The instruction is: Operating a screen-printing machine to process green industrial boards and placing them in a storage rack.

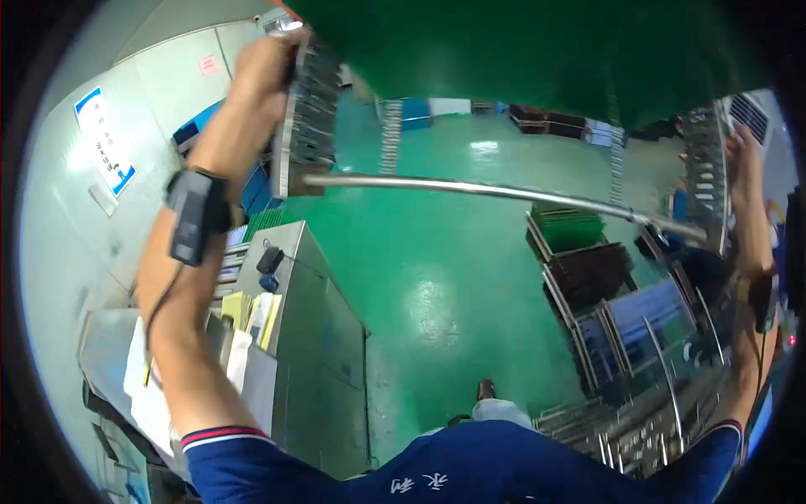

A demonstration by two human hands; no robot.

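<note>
Raised in front of me is a metal rack with slotted side plates, joined by a long steel rod [470,186] along its near lower edge. My left hand [270,71] is closed on the upper part of the left slotted side plate [309,118]; its fingertips are partly hidden. My right hand [743,164] is wrapped around the outer edge of the right slotted side plate [705,172], slightly blurred. A large flat green panel [537,50] spans the top between the two sides. Two coil-like slotted strips [391,139] hang beneath it.
A grey cabinet [306,336] stands at left, with papers, yellow folders [252,311] and a black adapter [270,259] on top. To the right, racks hold green and dark panels [579,231], and metal rods stand at lower right. The floor [437,302] is glossy green.
</note>
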